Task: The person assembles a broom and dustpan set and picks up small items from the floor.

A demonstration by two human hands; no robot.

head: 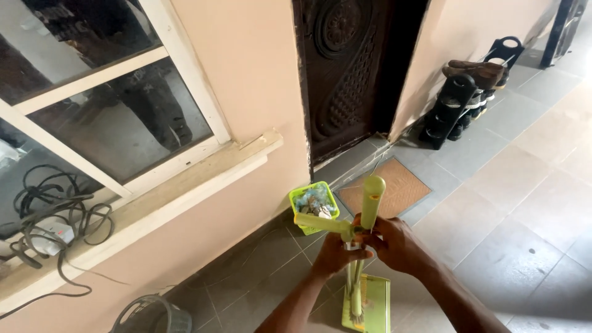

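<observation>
A light green upright tool with two handles (368,203) stands on the floor; its lower end shows a brush and a green dustpan (369,303). My left hand (335,254) grips the shafts just under the handle that juts left. My right hand (394,243) is closed around the upright handle's shaft beside it. Both hands touch at the top of the shafts.
A green basket of litter (314,206) sits against the wall. A brown doormat (387,189) lies before a dark carved door (351,68). A shoe rack (465,98) stands at the far right. A window (92,92), tangled cables (55,222) on its sill and a grey basket (154,316) are left.
</observation>
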